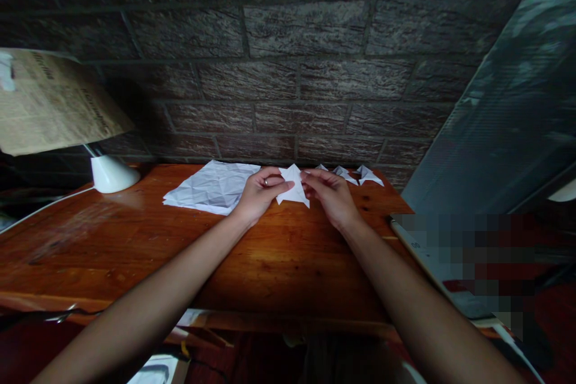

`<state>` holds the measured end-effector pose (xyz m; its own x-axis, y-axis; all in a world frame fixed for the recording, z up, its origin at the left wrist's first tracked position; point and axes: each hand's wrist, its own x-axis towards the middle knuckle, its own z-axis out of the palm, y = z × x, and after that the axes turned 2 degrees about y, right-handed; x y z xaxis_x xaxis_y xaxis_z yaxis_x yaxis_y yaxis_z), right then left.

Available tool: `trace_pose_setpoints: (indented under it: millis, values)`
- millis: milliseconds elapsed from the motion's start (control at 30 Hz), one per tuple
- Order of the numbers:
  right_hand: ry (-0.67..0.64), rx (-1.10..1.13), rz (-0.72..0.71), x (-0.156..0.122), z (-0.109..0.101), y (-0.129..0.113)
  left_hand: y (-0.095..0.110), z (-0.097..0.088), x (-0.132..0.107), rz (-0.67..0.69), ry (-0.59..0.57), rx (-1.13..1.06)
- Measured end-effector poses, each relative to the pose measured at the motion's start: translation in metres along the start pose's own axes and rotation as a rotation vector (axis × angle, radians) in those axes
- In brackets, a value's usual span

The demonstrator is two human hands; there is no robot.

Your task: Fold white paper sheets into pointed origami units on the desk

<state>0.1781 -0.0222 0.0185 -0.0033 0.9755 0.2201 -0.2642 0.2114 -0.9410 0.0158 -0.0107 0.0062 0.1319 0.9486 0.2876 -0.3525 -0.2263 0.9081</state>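
- From where I stand, the folded white paper (294, 192) is up between the person's two hands over the far part of the wooden table (270, 276), one point upward and two more at its lower corners.
- The left hand (256, 197) is closed in a pinch on it, coming in from the paper's left: the thumb lies flat across the near face, the fingers go behind. A ring (266, 182) sits on one finger.
- The right hand (333, 195) is at the paper's right edge, fingers curled and nearly together, tips right by the upper part of that edge. Whether they grip it or only touch it, I can't tell.
- Just left of the left hand lie creased white sheets (211, 186), stacked and spread flat.
- Beyond the right hand and to its right stand small folded paper pieces (369, 176) in a row, close to the brick wall (288, 78); the hand partly hides the row.
- Well off to the left, a lamp (114, 174) with a printed shade stands on the table.
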Motion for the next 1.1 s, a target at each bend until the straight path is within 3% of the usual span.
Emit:
trace_pose_setpoints:
  millis: [533, 833, 1100]
  values:
    - [-0.041, -0.115, -0.112, 0.0005, -0.0026, 0.0009, -0.0007, 0.0017, -0.0020, -0.006, -0.010, 0.025]
    - [0.055, -0.025, -0.031, -0.0002, 0.0015, 0.0022, -0.0026, 0.0033, -0.0013, 0.005, 0.004, 0.003]
    - [0.025, -0.049, -0.050, 0.0009, -0.0019, -0.0002, -0.0019, 0.0025, 0.0004, 0.009, 0.081, 0.005]
